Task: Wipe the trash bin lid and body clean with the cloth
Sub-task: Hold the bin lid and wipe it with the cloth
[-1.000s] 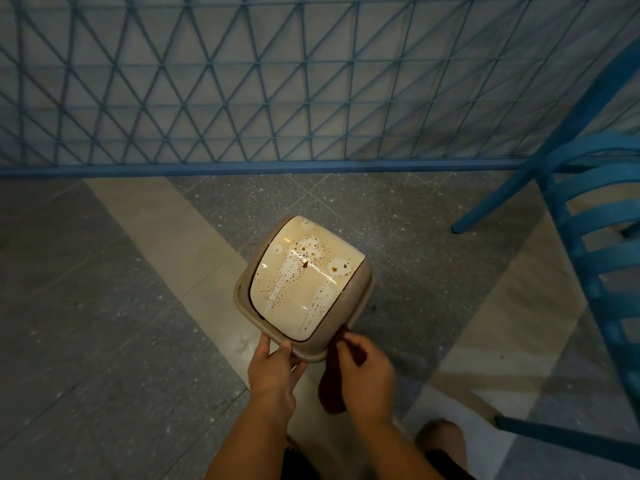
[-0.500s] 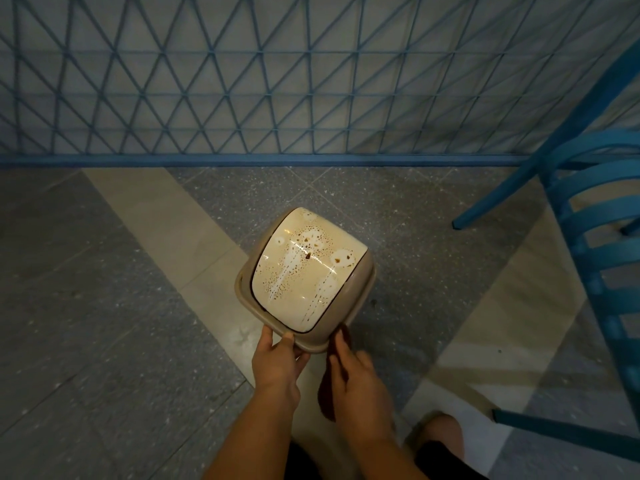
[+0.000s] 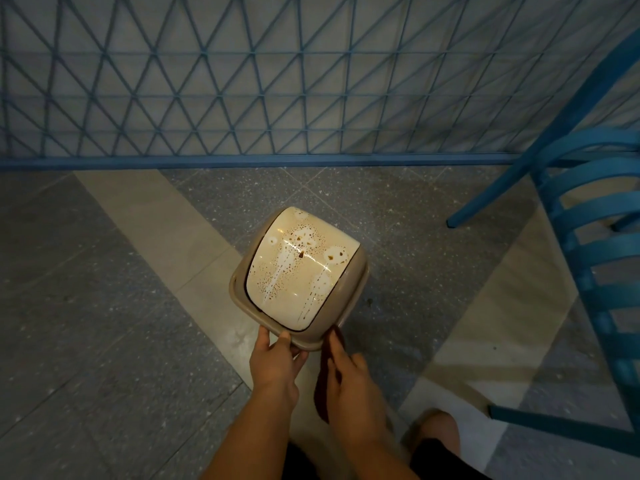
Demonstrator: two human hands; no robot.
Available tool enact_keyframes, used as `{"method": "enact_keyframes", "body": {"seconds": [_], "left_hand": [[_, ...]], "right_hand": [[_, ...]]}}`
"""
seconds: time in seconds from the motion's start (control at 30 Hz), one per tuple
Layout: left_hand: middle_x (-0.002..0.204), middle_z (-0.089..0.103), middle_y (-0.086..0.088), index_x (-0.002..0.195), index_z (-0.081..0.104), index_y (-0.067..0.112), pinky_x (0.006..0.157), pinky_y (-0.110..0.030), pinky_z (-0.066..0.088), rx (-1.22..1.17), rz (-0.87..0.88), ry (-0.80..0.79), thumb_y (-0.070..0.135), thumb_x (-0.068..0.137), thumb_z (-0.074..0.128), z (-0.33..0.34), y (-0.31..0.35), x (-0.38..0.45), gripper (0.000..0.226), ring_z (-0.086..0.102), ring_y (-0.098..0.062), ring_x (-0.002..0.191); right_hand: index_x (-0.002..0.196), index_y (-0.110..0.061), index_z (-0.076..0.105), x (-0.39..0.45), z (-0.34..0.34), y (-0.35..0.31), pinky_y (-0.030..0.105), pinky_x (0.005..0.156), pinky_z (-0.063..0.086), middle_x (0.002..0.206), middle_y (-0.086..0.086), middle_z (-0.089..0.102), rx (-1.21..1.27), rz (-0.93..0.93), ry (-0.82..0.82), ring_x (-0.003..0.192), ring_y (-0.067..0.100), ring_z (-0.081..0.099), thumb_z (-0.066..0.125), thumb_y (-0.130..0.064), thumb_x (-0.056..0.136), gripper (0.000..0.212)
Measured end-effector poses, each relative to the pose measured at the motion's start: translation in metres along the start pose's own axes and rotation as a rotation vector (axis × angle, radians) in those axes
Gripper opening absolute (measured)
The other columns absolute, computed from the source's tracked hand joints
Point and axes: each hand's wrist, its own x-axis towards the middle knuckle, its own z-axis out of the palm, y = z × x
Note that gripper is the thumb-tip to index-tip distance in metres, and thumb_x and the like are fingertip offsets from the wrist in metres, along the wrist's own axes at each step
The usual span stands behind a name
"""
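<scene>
A small beige trash bin (image 3: 353, 285) stands on the floor in front of me. Its cream swing lid (image 3: 298, 271) is spattered with brown spots and pale streaks. My left hand (image 3: 277, 362) grips the near rim of the bin with thumb and fingers. My right hand (image 3: 349, 379) holds a dark brown cloth (image 3: 323, 386) against the bin's near side, below the rim. The bin's body is mostly hidden under the lid and my hands.
A blue metal lattice fence (image 3: 277, 98) runs across the far side with a blue rail at floor level. A blue slatted chair (image 3: 595, 258) stands at the right, one leg (image 3: 554, 424) near my knee. Grey and cream floor tiles surround the bin.
My right hand has slid down the near side of the bin with the cloth. The left hand stays on the rim, and the bin has barely moved.
</scene>
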Motion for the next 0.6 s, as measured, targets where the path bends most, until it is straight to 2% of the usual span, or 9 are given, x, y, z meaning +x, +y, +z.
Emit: {"method": "enact_keyframes", "body": {"seconds": [0.1,0.2,0.3,0.4,0.5,0.6], "left_hand": [[0.116,0.066,-0.010,0.146,0.038,0.030,0.078,-0.034,0.054,0.009,0.015,0.005,0.009,0.097,0.053,0.001,0.000,0.000,0.056,0.066,-0.025,0.099],[0.115,0.067,-0.009,0.146,0.039,0.030,0.082,-0.036,0.054,0.006,0.022,0.009,0.009,0.097,0.051,0.003,0.000,0.000,0.054,0.066,-0.026,0.101],[0.118,0.065,-0.009,0.145,0.040,0.031,0.083,-0.036,0.053,-0.002,0.020,0.003,0.010,0.097,0.051,0.004,-0.001,0.000,0.054,0.065,-0.026,0.103],[0.122,0.064,-0.010,0.145,0.039,0.033,0.078,-0.033,0.054,0.002,0.026,-0.005,0.011,0.097,0.052,0.003,-0.002,0.000,0.054,0.065,-0.026,0.103],[0.120,0.065,-0.010,0.144,0.038,0.033,0.075,-0.032,0.054,0.008,0.030,-0.012,0.010,0.097,0.053,0.003,-0.001,0.000,0.055,0.065,-0.027,0.103],[0.119,0.066,-0.010,0.144,0.039,0.034,0.070,-0.030,0.054,0.024,0.034,-0.009,0.011,0.097,0.051,0.003,0.000,0.000,0.053,0.066,-0.027,0.102]], "right_hand": [[0.142,-0.052,0.015,0.029,-0.019,-0.001,0.035,0.080,0.051,0.117,0.004,0.050,-0.047,0.017,0.130,0.091,0.020,0.059,0.032,-0.033,0.100,0.049],[0.142,-0.049,0.020,0.055,-0.031,-0.009,0.035,0.080,0.051,0.122,0.005,0.050,0.020,0.082,0.186,0.096,0.020,0.060,0.034,-0.033,0.100,0.048],[0.141,-0.053,0.010,0.035,-0.013,-0.011,0.036,0.085,0.050,0.121,0.004,0.049,0.063,0.077,0.157,0.098,0.018,0.059,0.034,-0.035,0.099,0.052],[0.136,-0.056,0.001,0.002,0.010,-0.004,0.027,0.085,0.046,0.128,0.004,0.047,0.112,0.018,0.059,0.101,0.016,0.057,0.033,-0.033,0.099,0.054],[0.138,-0.054,0.008,0.003,0.003,0.000,0.027,0.081,0.046,0.123,0.003,0.048,0.086,-0.008,0.047,0.096,0.017,0.056,0.033,-0.027,0.099,0.053],[0.138,-0.055,0.018,0.026,-0.021,-0.002,0.031,0.077,0.048,0.114,0.002,0.049,-0.002,0.020,0.138,0.085,0.016,0.056,0.033,-0.027,0.099,0.050]]}}
